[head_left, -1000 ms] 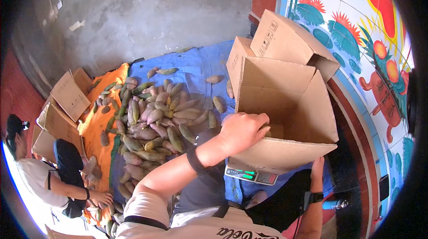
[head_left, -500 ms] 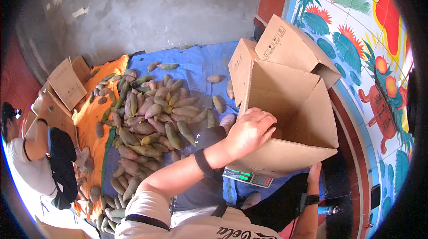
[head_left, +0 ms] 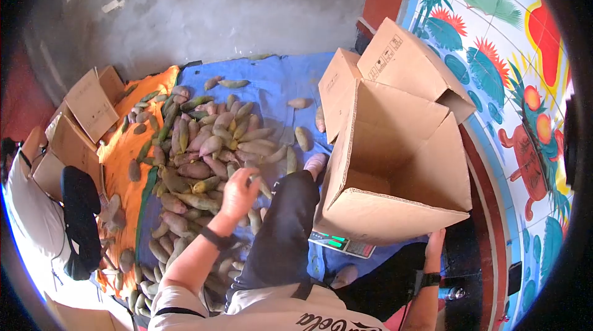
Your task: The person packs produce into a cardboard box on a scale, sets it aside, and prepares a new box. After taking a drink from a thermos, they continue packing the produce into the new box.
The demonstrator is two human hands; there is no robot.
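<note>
My left hand (head_left: 239, 194) is over the pile of tubers (head_left: 194, 170), its fingers curled round the upper part of a greenish tuber (head_left: 265, 188). A large open cardboard box (head_left: 395, 213) stands tilted to the right of my knee, with its inside bare as far as it shows. Under its near edge, a scale (head_left: 340, 243) with green lit digits is partly visible. My right hand (head_left: 436, 242) is at the box's lower right corner; its fingers are hidden by the box.
Two more cardboard boxes (head_left: 404, 59) stand behind the large one. At left, a person in a white shirt (head_left: 37, 207) is beside other boxes (head_left: 92, 108) and an orange sheet (head_left: 164, 81). A blue sheet (head_left: 278, 84) lies under the tubers. A bottle (head_left: 454, 293) is at lower right.
My left hand has left the near left edge of the large box and moved left and down onto the tubers. My right hand has hardly moved. The person at left has leaned further left.
</note>
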